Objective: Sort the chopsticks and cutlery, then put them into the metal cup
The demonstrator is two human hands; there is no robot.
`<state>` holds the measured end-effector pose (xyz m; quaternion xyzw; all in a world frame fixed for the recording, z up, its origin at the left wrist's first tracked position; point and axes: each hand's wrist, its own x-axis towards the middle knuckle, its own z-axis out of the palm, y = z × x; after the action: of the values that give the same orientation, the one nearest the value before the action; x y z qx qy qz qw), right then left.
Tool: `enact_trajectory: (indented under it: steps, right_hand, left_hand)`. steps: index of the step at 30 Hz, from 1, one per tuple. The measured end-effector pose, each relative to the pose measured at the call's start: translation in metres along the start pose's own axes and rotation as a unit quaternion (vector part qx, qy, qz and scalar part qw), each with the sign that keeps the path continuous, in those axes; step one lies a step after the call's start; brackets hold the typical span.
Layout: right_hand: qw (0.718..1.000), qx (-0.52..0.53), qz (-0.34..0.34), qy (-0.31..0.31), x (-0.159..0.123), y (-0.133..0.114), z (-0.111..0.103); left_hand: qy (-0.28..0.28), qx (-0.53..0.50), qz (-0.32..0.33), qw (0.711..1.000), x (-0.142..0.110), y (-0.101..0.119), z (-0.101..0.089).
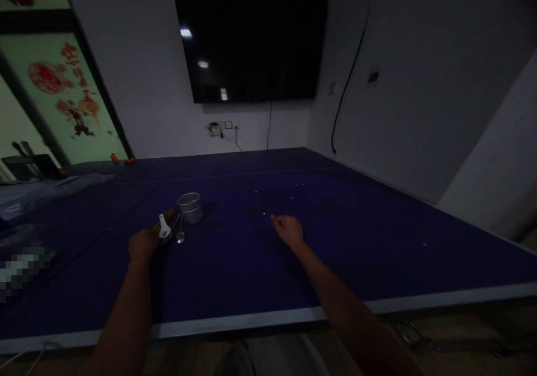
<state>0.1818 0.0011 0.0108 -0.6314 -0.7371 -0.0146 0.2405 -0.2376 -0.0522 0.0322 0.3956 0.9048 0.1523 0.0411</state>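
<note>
My left hand (142,245) is closed at the near end of a bundle of brown chopsticks (170,214) on the purple tabletop (235,264). A white soup spoon (164,228) lies against the chopsticks, close to my fingers. Just right of it is a metal spoon (180,236), with another metal utensil partly hidden beside it. Behind them stands a silver metal cup (191,208), upright. Over the table's middle, my right hand (289,230) has its fingers drawn together, and anything inside them is hidden. A tiny white bit (264,214) lies just beyond its fingertips.
More small white bits (292,198) are scattered farther back. Clear plastic sheeting (54,188) covers the far left, near a dark rack (31,163). Orange-handled items (121,159) lie by the wall. A television (251,51) hangs above; a cable (352,74) dangles at right.
</note>
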Motion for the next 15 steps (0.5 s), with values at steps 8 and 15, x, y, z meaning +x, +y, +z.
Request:
enact_trajectory:
  steps: [8,15]
  right_hand:
    - [1.0,0.009,-0.007,0.005,0.001,0.001,0.004]
    - [1.0,0.01,-0.011,-0.002,0.001,-0.001,0.003]
  left_hand:
    - [0.024,0.06,0.029,0.998,0.002,0.001,0.004]
    - [0.044,0.065,0.024,0.997,0.007,0.005,0.01]
